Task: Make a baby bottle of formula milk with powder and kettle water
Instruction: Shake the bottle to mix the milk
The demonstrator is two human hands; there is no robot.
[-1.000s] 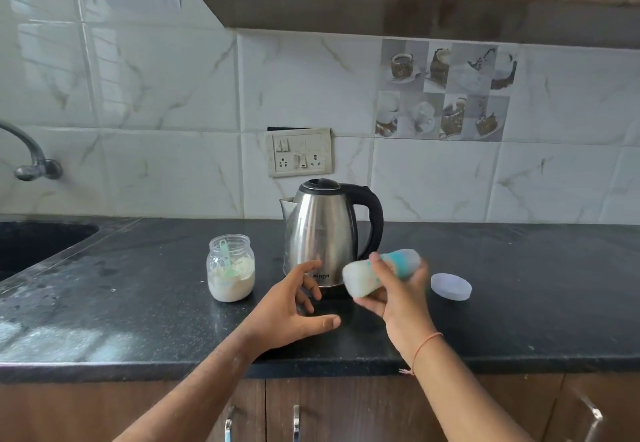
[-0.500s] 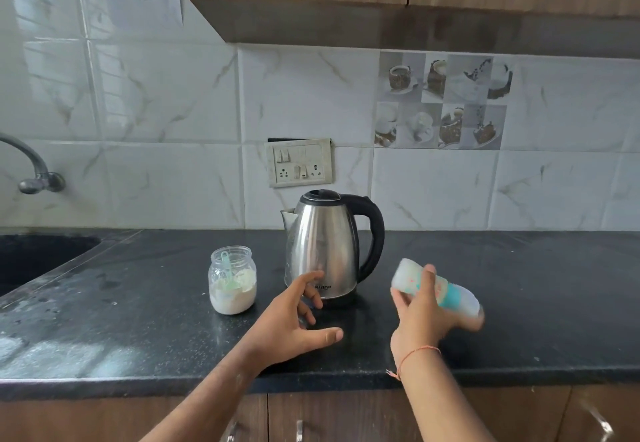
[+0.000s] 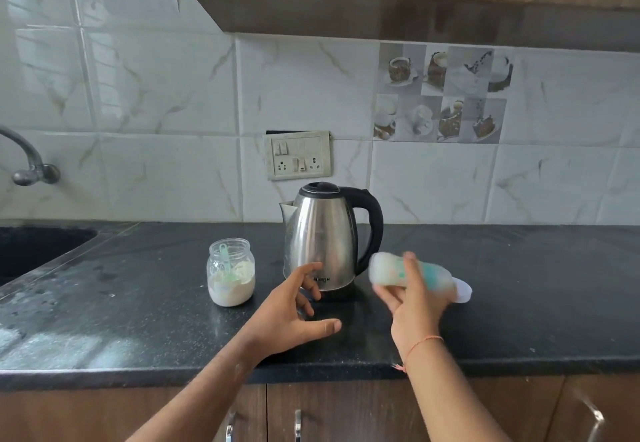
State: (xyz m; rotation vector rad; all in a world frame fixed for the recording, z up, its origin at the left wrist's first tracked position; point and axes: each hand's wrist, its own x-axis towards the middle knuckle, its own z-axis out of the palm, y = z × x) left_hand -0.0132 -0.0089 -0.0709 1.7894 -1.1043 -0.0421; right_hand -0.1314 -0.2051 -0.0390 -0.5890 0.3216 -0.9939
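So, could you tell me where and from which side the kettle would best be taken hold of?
By the black loop handle on the right side of the kettle, coming in from the right. The handle stands clear of the steel body and the spout points left. The left hand is free; the right hand holds the bottle.

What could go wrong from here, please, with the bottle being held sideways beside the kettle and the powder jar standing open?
1. The right hand grips the baby bottle on its side, blurred with motion; a loose top could leak milk onto the counter.
2. That bottle swings near the kettle, so a knock is possible.
3. The powder jar has no lid on; splashes or dust might spoil it.
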